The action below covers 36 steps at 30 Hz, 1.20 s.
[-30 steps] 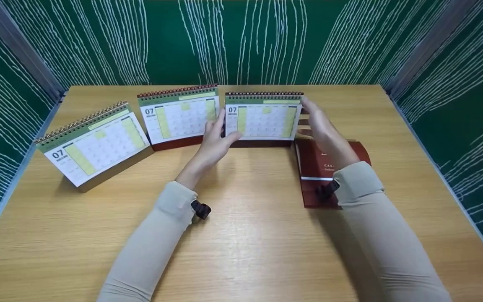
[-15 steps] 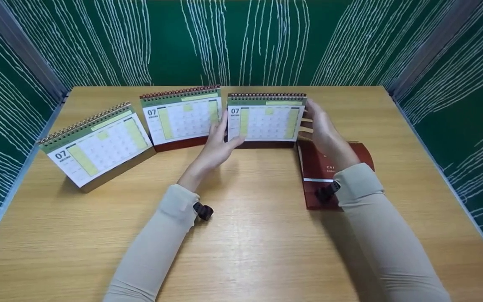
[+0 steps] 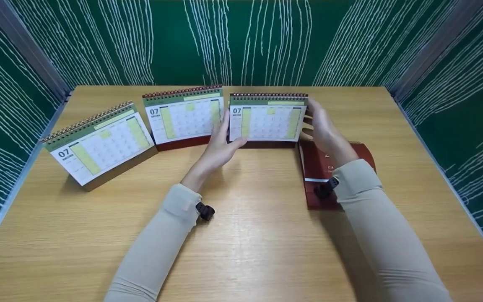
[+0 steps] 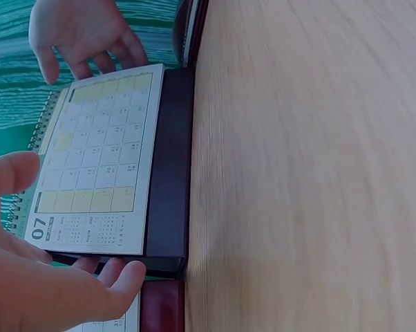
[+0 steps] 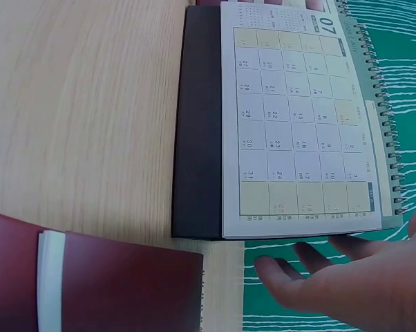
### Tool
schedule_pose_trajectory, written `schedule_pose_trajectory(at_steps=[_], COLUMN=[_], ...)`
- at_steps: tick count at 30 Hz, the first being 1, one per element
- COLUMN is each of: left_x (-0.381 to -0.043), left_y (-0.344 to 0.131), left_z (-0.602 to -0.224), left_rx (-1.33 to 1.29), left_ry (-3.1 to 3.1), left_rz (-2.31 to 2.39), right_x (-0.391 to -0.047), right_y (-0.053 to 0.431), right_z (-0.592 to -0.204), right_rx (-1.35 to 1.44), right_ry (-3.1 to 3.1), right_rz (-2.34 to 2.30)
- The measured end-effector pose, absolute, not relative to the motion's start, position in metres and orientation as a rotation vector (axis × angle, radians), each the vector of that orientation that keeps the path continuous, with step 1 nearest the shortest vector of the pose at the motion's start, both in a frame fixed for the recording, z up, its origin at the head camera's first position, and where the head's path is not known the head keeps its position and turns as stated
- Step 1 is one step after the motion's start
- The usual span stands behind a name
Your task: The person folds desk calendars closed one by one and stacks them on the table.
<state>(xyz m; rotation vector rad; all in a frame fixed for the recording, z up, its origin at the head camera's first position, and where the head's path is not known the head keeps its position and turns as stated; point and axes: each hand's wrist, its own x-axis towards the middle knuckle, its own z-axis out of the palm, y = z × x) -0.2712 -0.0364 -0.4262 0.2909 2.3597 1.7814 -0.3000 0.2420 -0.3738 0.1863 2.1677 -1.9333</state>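
A spiral-bound desk calendar (image 3: 268, 121) stands tilted back on its dark base, its page marked 07. At its left edge is my left hand (image 3: 220, 144), the thumb by the lower front corner and the fingers loosely extended along the side. My right hand (image 3: 323, 126) is at the right edge, fingers spread and fairly straight; whether they touch is unclear. In the right wrist view, the right fingers (image 5: 312, 257) show beside the calendar's edge. Neither hand curls round it. Just left stands a second calendar (image 3: 187, 117) with a red base.
A third calendar (image 3: 99, 144) stands angled at the far left of the wooden table (image 3: 241, 243). Under the right wrist lies a dark red calendar (image 3: 313, 165) with a pale band across it. Green walls (image 3: 174, 42) with white lines surround the table.
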Motion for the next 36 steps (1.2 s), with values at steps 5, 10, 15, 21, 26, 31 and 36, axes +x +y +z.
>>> schedule_pose_trajectory(at_steps=[5, 10, 15, 21, 26, 31, 36], left_x=[-0.271, -0.271, -0.271, -0.27, -0.271, -0.27, -0.27], left_y=[-0.036, -0.035, -0.035, -0.036, -0.036, -0.036, -0.037], left_z=[-0.427, -0.427, -0.427, -0.428, -0.428, -0.426, -0.426], left_rx=[0.291, 0.285, 0.272, 0.273, 0.28, 0.271, 0.274], left_ry=[2.376, 2.372, 2.346, 2.337, 2.333, 2.339, 2.352], left_rz=[1.778, 1.775, 1.775, 1.776, 1.789, 1.788, 1.783], right_x=[-0.303, -0.308, -0.313, -0.318, -0.32, -0.321, -0.324], right_y=[0.241, 0.241, 0.241, 0.241, 0.241, 0.243, 0.242], right_z=[-0.372, -0.37, -0.367, -0.363, -0.359, -0.352, -0.344], right_rx=[0.209, 0.248, 0.245, 0.245, 0.214, 0.182, 0.158], right_ry=[2.163, 2.161, 2.148, 2.14, 2.118, 2.132, 2.109], right_rz=[-1.91, -1.93, -1.951, -1.991, -2.031, -1.997, -2.003])
